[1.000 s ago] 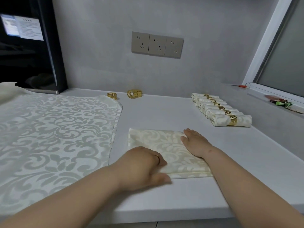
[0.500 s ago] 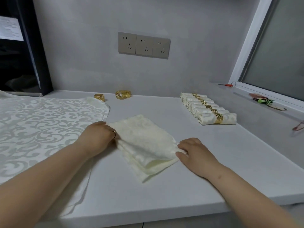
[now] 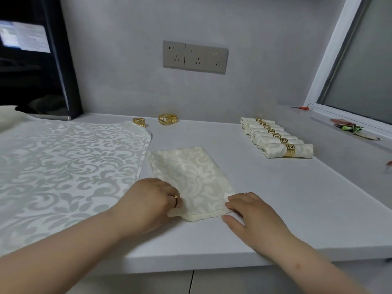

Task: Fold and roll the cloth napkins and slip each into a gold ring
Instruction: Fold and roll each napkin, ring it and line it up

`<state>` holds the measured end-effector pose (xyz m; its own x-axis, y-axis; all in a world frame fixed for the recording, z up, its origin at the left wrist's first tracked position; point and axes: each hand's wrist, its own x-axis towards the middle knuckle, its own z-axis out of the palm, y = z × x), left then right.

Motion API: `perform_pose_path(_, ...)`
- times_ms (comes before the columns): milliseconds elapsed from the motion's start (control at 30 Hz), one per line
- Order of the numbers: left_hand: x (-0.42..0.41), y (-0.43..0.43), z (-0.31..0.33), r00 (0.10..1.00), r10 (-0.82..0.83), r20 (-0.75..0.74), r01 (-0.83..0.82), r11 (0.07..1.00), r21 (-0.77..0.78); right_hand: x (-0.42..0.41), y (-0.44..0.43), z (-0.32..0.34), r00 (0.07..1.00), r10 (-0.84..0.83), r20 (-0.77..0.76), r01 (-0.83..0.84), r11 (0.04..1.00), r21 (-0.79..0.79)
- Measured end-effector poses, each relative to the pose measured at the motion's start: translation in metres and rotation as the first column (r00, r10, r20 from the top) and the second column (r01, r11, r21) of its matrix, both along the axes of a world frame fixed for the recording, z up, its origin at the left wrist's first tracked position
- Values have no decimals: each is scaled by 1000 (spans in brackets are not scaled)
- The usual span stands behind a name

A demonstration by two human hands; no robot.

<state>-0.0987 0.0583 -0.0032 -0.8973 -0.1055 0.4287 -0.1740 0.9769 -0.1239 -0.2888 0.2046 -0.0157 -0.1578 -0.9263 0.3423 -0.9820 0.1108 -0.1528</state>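
Starting the roll: folded napkin (image 3: pixel 191 179), on the surface (image 3: pixel 286 200) left of the finished rolls (image 3: pixel 275 137), is gripped in the left hand (image 3: pixel 148 200), fingers curled, and pinned by the right hand (image 3: pixel 252 213), fingers straighter (edges should be kept level).

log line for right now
step: napkin folded, not rolled | left hand: pinches near corner | right hand: touches near edge | rolled napkins: far right

The light is soft, even and cool, and its source cannot be told. Shadows on the counter (image 3: pixel 275 198) are faint and soft-edged, with no hard glare. The glowing screen (image 3: pixel 25 38) at upper left is smeared with blur. Wide-angle distortion slants the window frame (image 3: pixel 331 56) and stretches the edges.
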Motion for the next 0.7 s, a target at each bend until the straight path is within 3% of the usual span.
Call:
perform_pose_path(133,20,12,-10,995,71,-68,-66,995,70,9,6,-10,993,76,-87,-86,989,-123)
perform_pose_path(333,55,15,-23,976,147,-161,-92,947,308,28,2,-16,957,253,-138,-277,941,-194)
perform_pose_path(500,80,15,-30,947,247,-204,-76,792,606,37,-1,-23,920,391,-45,-389,889,-241)
perform_pose_path(700,92,24,-36,947,208,-247,-52,853,519,38,17,-35,929,367,55,-333,891,-309)
